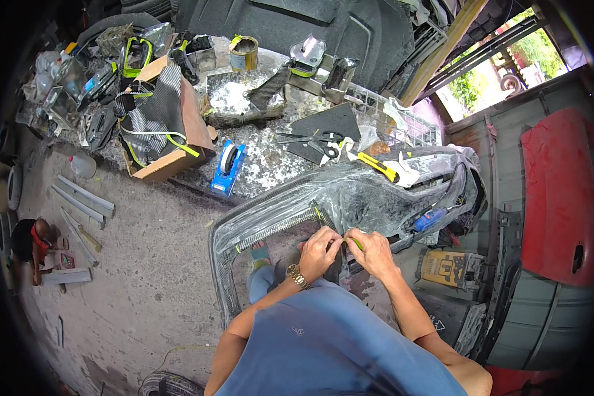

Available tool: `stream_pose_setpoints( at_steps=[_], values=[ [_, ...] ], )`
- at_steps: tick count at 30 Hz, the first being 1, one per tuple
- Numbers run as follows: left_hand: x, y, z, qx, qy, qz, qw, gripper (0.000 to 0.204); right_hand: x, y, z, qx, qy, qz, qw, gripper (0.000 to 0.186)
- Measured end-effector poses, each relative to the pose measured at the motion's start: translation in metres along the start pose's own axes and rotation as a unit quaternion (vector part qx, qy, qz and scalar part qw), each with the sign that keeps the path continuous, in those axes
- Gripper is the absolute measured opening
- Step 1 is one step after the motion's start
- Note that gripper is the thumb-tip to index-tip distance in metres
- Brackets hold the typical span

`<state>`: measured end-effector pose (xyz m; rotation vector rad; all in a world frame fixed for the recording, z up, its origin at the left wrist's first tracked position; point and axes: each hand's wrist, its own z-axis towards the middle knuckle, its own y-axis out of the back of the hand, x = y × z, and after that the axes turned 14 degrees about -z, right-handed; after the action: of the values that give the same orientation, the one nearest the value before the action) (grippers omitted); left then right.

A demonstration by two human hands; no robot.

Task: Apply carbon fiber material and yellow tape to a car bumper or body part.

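Over a dark, dust-streaked moulded car panel [376, 191], my left hand [318, 253] and my right hand [375, 253] meet fingertip to fingertip. Both are closed in a pinch on a short strip of yellow-green tape [358, 243], which is mostly hidden by the fingers. Woven black carbon-fibre cloth [270, 232] lines the panel's inner edge, with small bits of the same tape on it. A yellow utility knife [378, 167] lies on the panel's far part, beside crumpled white scraps. Farther right on the panel rests a blue tool [430, 219], its kind unclear.
Behind the panel, a cluttered workbench [264, 175] holds scissors [320, 142], a blue tape dispenser [228, 168], a cardboard box [195, 125] of carbon cloth and a stained can [243, 54]. Another person [36, 247] crouches at far left near metal strips. A yellow case [449, 267] stands at right.
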<state>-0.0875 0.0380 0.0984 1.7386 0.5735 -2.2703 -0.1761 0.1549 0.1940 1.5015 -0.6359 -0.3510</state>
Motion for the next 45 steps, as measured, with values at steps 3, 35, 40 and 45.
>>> stream_pose_setpoints(
  at_steps=[3, 35, 40, 45],
  values=[
    [-0.003, 0.005, -0.003, -0.007, 0.010, -0.002, 1.000, 0.008, 0.003, -0.003, 0.002, 0.004, 0.002, 0.003, 1.000, 0.008],
    [0.019, 0.030, -0.030, -0.146, 0.353, -0.491, 0.782, 0.020, -0.088, -0.031, 0.094, -0.130, 0.055, -0.121, 0.983, 0.026],
    [0.020, 0.028, -0.028, -0.148, 0.343, -0.500, 0.781, 0.020, -0.058, -0.014, 0.077, -0.214, 0.035, -0.097, 0.971, 0.022],
    [0.018, 0.025, -0.023, -0.142, 0.337, -0.513, 0.777, 0.020, -0.014, -0.028, 0.041, 0.100, -0.141, 0.333, 0.927, 0.020]
  ],
)
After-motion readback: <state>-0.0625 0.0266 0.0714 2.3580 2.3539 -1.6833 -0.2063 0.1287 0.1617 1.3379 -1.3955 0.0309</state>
